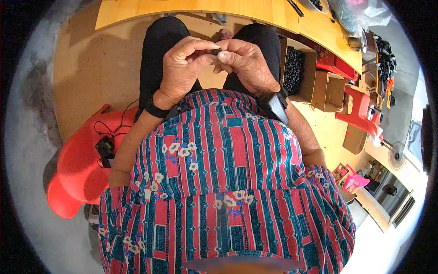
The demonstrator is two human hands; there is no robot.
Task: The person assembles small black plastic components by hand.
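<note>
Between the fingertips of both hands, above my lap, sits a small black piece; its exact kind is too small to make out. My left hand pinches it from the left with thumb and forefinger. From the other side my right hand closes its thumb and forefinger on the same piece, its other fingers curled below. Each wrist wears a dark band, and the right one carries a grey box-like device.
A yellow wooden table runs ahead of my knees. To the right stand a cardboard box full of small black pieces, a smaller open carton and a red stool. A red plastic chair with a cabled black device is at my left.
</note>
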